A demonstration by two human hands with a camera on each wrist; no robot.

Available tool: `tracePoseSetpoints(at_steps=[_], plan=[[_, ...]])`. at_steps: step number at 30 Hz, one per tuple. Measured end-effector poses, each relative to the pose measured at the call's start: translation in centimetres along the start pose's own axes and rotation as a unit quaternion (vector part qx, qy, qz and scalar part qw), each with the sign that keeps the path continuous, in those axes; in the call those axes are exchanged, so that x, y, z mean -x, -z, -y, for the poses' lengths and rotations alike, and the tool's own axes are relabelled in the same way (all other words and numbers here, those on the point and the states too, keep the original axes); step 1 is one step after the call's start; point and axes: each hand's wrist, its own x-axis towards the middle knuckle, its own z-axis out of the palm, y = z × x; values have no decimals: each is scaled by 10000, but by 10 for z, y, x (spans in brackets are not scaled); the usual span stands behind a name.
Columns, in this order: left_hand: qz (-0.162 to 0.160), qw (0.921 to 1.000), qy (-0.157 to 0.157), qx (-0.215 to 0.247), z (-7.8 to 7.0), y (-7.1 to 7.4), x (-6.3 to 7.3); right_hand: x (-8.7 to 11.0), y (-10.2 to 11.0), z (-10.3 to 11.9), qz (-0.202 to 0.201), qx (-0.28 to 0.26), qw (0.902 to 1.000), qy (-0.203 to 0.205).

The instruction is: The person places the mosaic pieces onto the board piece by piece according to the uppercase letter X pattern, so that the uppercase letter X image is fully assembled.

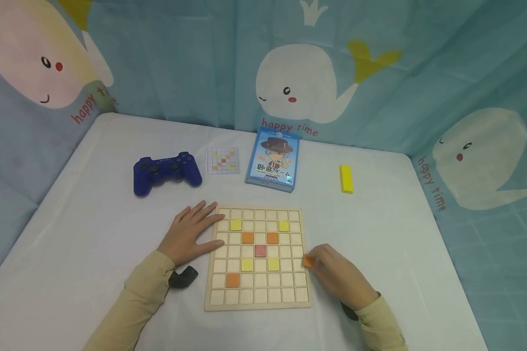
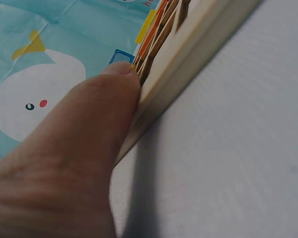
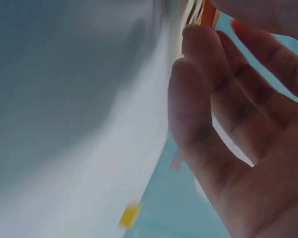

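Observation:
A square wooden grid board (image 1: 260,296) lies on the white table, with yellow and orange square tiles and one red tile (image 1: 260,251) in its cells. The left hand (image 1: 191,234) rests on the board's left edge, fingers straight and spread; in the left wrist view its thumb (image 2: 97,99) lies against the wooden rim. At the board's right edge, the right hand (image 1: 340,273) pinches an orange tile (image 1: 308,261) between thumb and fingers. In the right wrist view the orange tile (image 3: 208,14) shows only partly, with the fingers hiding the rest.
Behind the board lie a blue game controller (image 1: 167,173), a small printed grid card (image 1: 223,161) and a blue card-game box (image 1: 273,158). A yellow block (image 1: 346,179) sits at the back right. A whale-print curtain (image 1: 193,63) hangs along the table's back.

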Motion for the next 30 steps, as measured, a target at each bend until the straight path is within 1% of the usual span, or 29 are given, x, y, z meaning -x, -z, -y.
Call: tracePoseSetpoints(at_steps=[2,5,11,15,19,23,30], plan=[[9,10000,6,-5,0,0,0,-5,-3,8,75,-85,9995,295],[59,10000,22,7,0,1,-1,-10,-8,18,220,-194,9983,513],[157,9999,49,15,-3,4,-1,-14,-15,30,431,-344,9966,608],[151,9999,42,15,-4,4,-2,-13,-17,33,516,-310,9960,664],[54,10000,4,8,-3,3,-2,-12,-17,34,475,-186,9964,672],[-18,10000,-14,1,-2,2,-2,-12,-18,35,367,-107,9962,781],[102,9999,43,-15,-2,1,-1,-11,-19,35,345,-173,9964,749]])
